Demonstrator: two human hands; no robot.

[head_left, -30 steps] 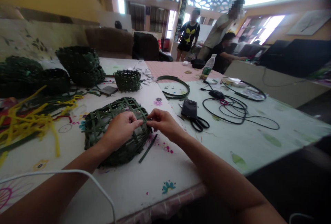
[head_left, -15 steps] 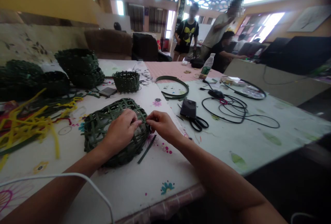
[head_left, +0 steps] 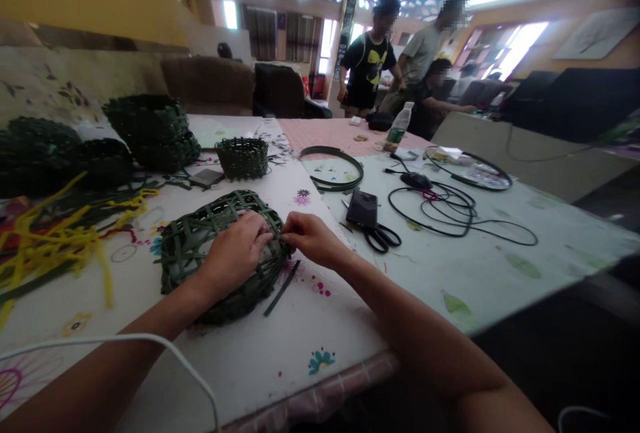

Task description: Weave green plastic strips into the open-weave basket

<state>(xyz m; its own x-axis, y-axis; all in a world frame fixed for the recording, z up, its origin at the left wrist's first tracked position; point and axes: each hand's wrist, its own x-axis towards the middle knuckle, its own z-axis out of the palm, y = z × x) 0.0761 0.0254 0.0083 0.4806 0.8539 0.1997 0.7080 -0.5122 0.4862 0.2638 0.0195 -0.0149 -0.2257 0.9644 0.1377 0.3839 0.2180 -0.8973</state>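
A dark green woven basket (head_left: 193, 240) lies on the white flowered tablecloth in front of me, with gaps in its weave. My left hand (head_left: 240, 250) rests over it, fingers curled onto the right part of the weave. At the basket's right edge, my right hand (head_left: 307, 236) pinches at the rim; its fingertips hide whatever strip end they hold. A loose green strip (head_left: 283, 288) lies on the cloth just below the right hand. Smaller, a finished-looking green basket (head_left: 243, 157) stands upright behind.
Stacked green baskets (head_left: 147, 130) and yellow strips (head_left: 65, 240) lie at left. To the right are scissors (head_left: 383, 238) under a black phone (head_left: 363, 208), a coiled green strip (head_left: 333, 184), a mouse (head_left: 416, 180) with cable, and a bottle (head_left: 399, 128). A white cable (head_left: 170, 346) crosses the foreground. People stand beyond.
My right hand's fingers have closed in tighter at the basket rim. The left hand and basket stay about the same. In the background, the person in the black shirt has come nearer the other standing person.
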